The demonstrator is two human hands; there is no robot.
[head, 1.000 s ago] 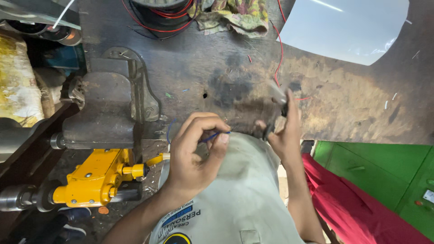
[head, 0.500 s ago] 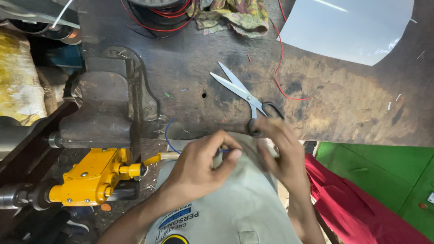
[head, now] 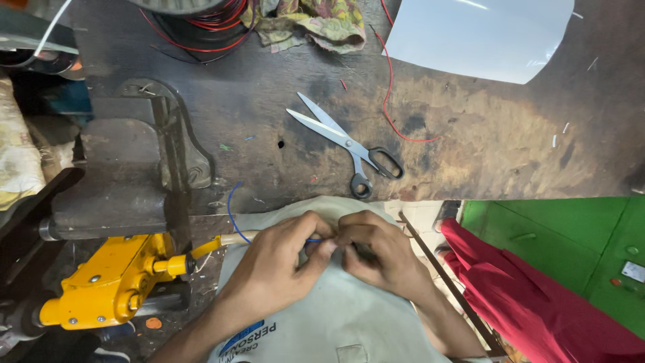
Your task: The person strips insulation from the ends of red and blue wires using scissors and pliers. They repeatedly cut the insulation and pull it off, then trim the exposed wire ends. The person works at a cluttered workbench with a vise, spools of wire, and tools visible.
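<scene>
Head view: left hand (head: 272,269) and right hand (head: 379,252) together pinch a blue wire (head: 232,212), scissors (head: 346,142) lying released nearby

blue label (head: 250,334) on shirt, small white label (head: 633,271) on green cabinet

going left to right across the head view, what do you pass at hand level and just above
Yellow metal tool body → thin blue wire → left hand → right hand → red cloth → green cabinet panel. Above the hands, the steel scissors with black handles lie open on the dark worn bench.
</scene>
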